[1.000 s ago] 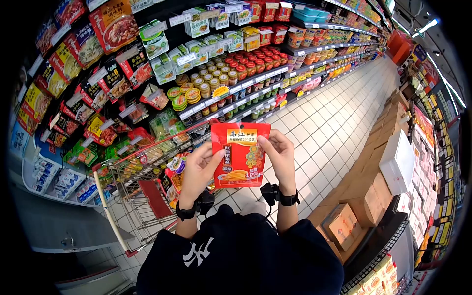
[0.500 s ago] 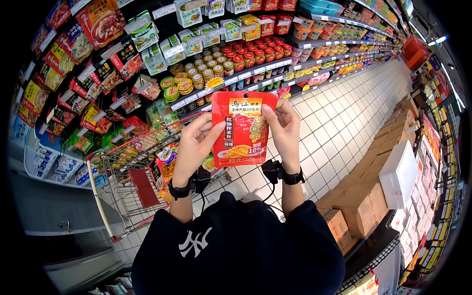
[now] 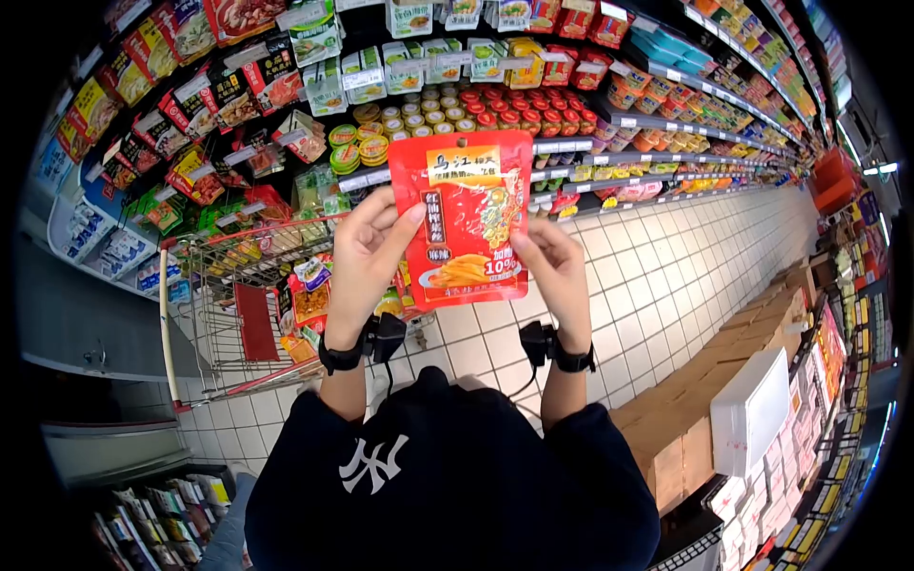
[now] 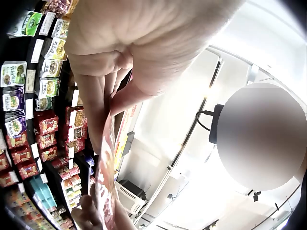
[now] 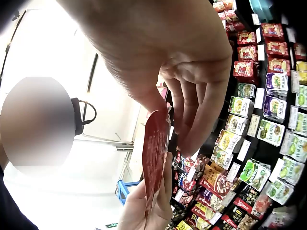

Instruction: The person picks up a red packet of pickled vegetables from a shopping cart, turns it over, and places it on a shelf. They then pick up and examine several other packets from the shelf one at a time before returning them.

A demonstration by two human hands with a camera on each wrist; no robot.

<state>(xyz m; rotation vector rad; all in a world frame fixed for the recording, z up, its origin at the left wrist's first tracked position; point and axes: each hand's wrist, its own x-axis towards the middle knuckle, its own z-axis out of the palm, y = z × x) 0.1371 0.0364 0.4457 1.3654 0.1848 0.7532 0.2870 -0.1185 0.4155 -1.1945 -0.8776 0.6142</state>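
Supermarket aisle, tiled floor (image 3: pixel 666 257). Left hand (image 3: pixel 367 252): thumb in front, fingers behind, pinching the left edge of a red snack packet (image 3: pixel 464 219). Right hand (image 3: pixel 552 276): same pinch on the lower right edge. Packet held upright between both hands, printed face toward the person, in front of the shelves (image 3: pixel 571 146) of jars and pouches. Shopping cart (image 3: pixel 205 324), loaded with packets, just left of the left hand. Cardboard boxes (image 3: pixel 685 419) along the right side.

Glossy plastic pouch (image 3: pixel 466 217); wire-metal trolley (image 3: pixel 205 314).
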